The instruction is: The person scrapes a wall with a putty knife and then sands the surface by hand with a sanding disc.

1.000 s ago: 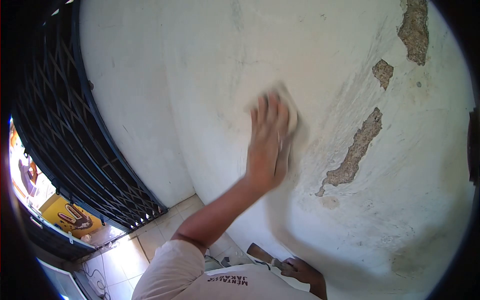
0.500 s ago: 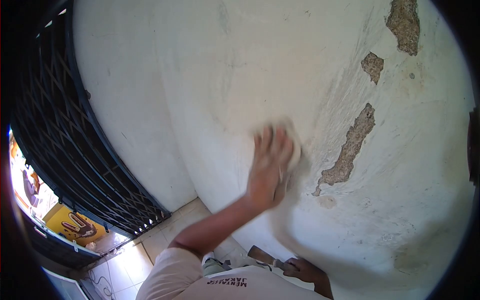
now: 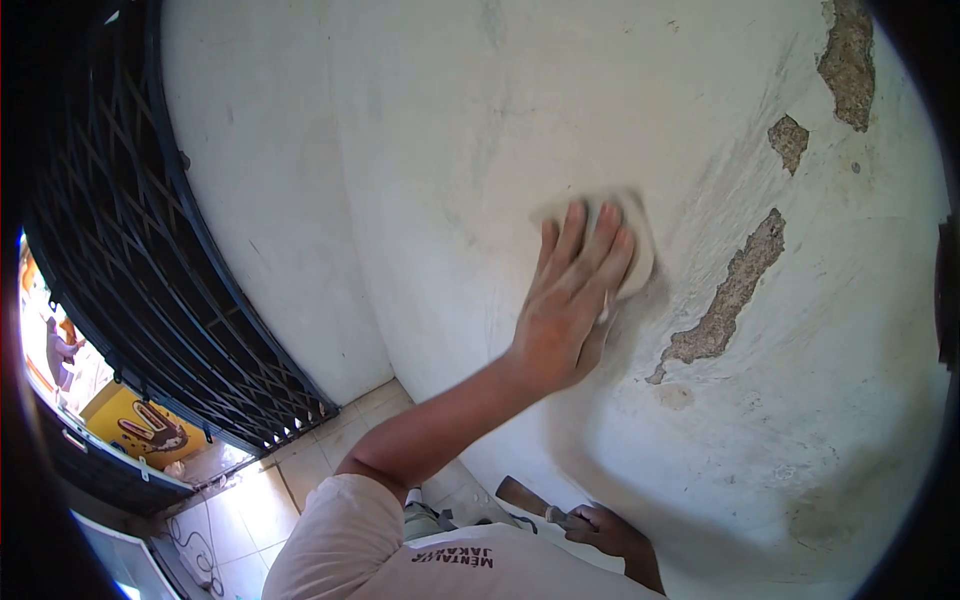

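Note:
My left hand (image 3: 570,310) is pressed against the white wall (image 3: 420,120), fingers stretched upward over a pale sheet that looks like sandpaper (image 3: 640,262). The sheet's edges show past the fingertips and on the right, slightly blurred. Low in the view, close to my body, my right hand (image 3: 600,528) is closed around the handle of a putty knife (image 3: 522,497), its blade pointing up and left. To the right of my left hand, a long patch of bare rough plaster (image 3: 735,290) shows where the paint is gone.
Two more chipped patches, a small one (image 3: 789,143) and a larger one (image 3: 850,70), lie at upper right. A dark folding metal gate (image 3: 190,270) stands at left. Below it are floor tiles (image 3: 235,520), a cable (image 3: 190,545) and a yellow panel (image 3: 140,425). A person (image 3: 62,352) is outside.
My left hand has moved up and slightly right along the wall with the sandpaper. The view has shifted a little left. My right hand still holds the putty knife low down.

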